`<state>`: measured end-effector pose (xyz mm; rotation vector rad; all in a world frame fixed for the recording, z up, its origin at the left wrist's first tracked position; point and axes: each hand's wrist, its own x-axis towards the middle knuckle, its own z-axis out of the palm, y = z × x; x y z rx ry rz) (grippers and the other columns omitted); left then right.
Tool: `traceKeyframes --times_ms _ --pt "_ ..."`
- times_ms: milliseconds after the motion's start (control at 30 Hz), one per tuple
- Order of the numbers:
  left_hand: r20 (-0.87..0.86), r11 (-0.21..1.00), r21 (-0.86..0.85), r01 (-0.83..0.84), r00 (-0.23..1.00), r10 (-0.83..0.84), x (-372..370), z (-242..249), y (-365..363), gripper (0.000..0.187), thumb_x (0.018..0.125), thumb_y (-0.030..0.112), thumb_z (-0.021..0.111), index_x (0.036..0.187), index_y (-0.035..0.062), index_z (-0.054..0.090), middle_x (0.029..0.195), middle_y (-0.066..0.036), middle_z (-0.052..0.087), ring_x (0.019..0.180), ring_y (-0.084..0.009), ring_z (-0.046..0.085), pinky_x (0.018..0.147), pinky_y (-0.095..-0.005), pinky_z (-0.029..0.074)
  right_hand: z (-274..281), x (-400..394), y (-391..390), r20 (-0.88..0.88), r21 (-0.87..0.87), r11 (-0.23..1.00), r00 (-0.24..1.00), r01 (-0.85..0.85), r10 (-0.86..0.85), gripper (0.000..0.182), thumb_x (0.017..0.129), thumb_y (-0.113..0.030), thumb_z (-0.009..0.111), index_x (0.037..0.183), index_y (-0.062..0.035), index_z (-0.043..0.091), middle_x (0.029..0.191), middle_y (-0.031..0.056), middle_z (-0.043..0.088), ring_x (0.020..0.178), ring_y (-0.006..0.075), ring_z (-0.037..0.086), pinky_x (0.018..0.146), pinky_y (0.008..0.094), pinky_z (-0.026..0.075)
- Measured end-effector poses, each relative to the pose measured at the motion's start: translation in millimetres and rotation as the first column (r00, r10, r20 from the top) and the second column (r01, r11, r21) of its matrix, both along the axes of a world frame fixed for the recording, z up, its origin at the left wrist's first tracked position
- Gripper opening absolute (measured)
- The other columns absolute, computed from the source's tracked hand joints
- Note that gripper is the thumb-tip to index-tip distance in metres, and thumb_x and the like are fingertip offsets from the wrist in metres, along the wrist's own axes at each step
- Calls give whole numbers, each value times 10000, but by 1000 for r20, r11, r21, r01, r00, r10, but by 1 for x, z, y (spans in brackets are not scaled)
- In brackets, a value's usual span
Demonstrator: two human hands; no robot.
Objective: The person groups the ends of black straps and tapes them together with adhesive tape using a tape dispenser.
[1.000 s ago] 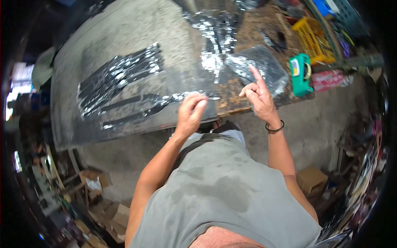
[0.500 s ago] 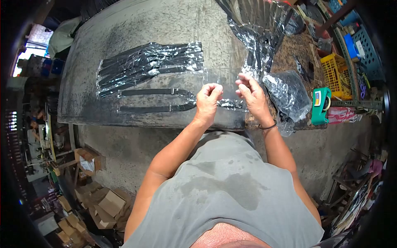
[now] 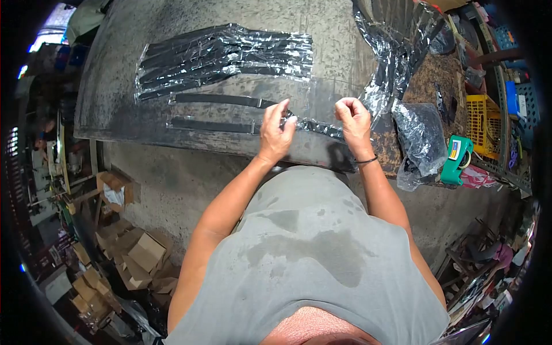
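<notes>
One hand (image 3: 276,133), my left, has parted fingers at the long black forked strap (image 3: 218,99); my right hand (image 3: 354,122) is curled, and I cannot tell if it grips something. This strap lies on the grey worktop (image 3: 178,20), near a flat black bundle (image 3: 227,57) in clear plastic.

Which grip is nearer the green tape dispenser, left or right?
Right. The right grip is left of the green tape dispenser, with the clear plastic bag between them; the left grip is farther left, by the black straps.

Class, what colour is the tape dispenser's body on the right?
The tape dispenser is green, seen best in the head view.
</notes>
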<state>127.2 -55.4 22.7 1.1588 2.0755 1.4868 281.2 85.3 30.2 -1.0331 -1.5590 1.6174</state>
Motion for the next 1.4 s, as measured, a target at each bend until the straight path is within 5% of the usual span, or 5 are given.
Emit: traceKeyframes --times_ms 167,400,1033,1233,1400 --pt "-479 936 -190 297 804 -353 -19 -39 -31 347 790 110 650 1119 33 572 1100 -143 550 988 -314 549 857 -396 445 -44 3 -5 220 117 991 974 -71 44 243 883 -130 599 1098 -16 608 750 5 567 677 75 510 639 248 454" --pt "-498 912 -263 314 765 -407 -16 -66 -34 392 781 110 666 1142 16 545 1158 -144 537 1058 -320 526 905 -410 437 -46 -20 -33 418 232 925 890 -301 185 586 841 -71 596 1389 -123 395 1006 156 618 900 278 628 800 377 499" --pt "-521 872 -312 376 700 -489 -19 -65 -39 471 811 185 657 1253 89 521 1210 -170 500 1111 -350 481 937 -451 416 -66 -53 -14 594 155 821 716 -549 367 870 762 -51 649 1487 -160 181 860 190 629 789 392 619 727 462 483" --pt "-541 886 -314 341 703 -463 -17 -73 -40 466 824 210 642 1255 84 518 1212 -168 499 1120 -343 477 932 -441 412 -59 -53 -7 457 174 883 830 -436 320 320 803 -177 653 1077 -23 592 922 156 611 865 279 596 760 369 476" --pt "-531 896 -278 346 722 -443 -17 -75 -42 452 824 207 643 1239 74 523 1216 -166 502 1128 -333 478 934 -437 412 -48 -62 14 557 122 748 669 -652 492 208 805 -189 649 829 9 590 843 150 611 808 253 593 684 367 459"
